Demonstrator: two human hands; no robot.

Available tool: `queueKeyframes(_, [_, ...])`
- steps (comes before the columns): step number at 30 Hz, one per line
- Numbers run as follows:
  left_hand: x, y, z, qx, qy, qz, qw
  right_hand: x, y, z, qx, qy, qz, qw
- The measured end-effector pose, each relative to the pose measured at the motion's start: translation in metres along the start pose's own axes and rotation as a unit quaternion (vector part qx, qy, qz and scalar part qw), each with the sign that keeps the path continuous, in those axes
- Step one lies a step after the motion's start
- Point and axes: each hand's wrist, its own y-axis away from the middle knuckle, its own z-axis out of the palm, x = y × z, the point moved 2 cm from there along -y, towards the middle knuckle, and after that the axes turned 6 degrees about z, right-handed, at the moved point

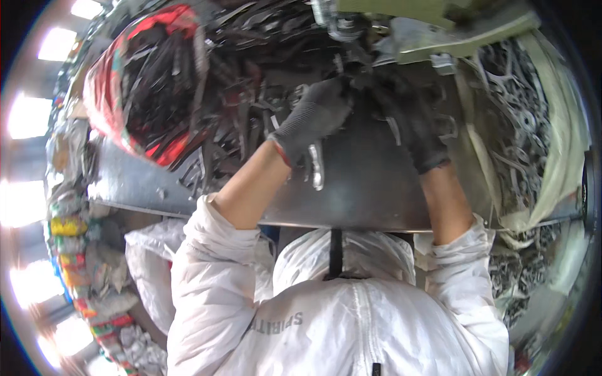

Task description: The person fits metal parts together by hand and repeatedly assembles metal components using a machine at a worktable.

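- Steel, dull and scuffed, makes the flat work plate (351, 194) that runs across the middle; its near edge is a bright straight lip just above the person's chest.
- Knitted dark grey glove with a red cuff covers the left hand (313, 119); its fingers curl down toward the far end of the plate, but whether they pinch anything is hard to make out.
- A slim, shiny metal blank (316, 166) lies on the plate just near that hand's wrist, apart from the fingers.
- The right hand (417, 128), in a darker glove, is bent over a dark part under the machine; its fingertips merge with the shadow, so I cannot tell if they grip.
- Grey-green painted machine frame (464, 31) with a round silvery fitting sits at the far edge, cut off by the picture's rim.
- A red-rimmed sack (110, 75) at far left holds tangled black strips.
- On the right, a pale sack (564, 125) is filled with grey forged pieces, looped and tangled.
- White, crinkled jacket sleeves (207, 263) are pushed up the forearms.
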Motion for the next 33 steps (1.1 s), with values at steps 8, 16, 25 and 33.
queueKeyframes(8, [-0.029,0.073,-0.167,-0.036,-0.410,-0.225,0.883,0.010,0.003,-0.020,0.039,0.026,0.134,0.990])
queueKeyframes(16, [-0.167,0.146,-0.204,-0.135,-0.582,-0.207,0.775,-0.032,0.017,0.003,0.045,-0.015,0.116,0.992])
queueKeyframes(25, [-0.190,0.173,-0.234,-0.161,-0.570,-0.128,0.795,-0.003,0.013,-0.008,0.004,-0.040,0.157,0.987])
queueKeyframes(33, [-0.081,0.099,-0.249,-0.214,-0.227,-0.203,0.928,0.007,0.019,-0.015,0.005,-0.089,0.117,0.989])
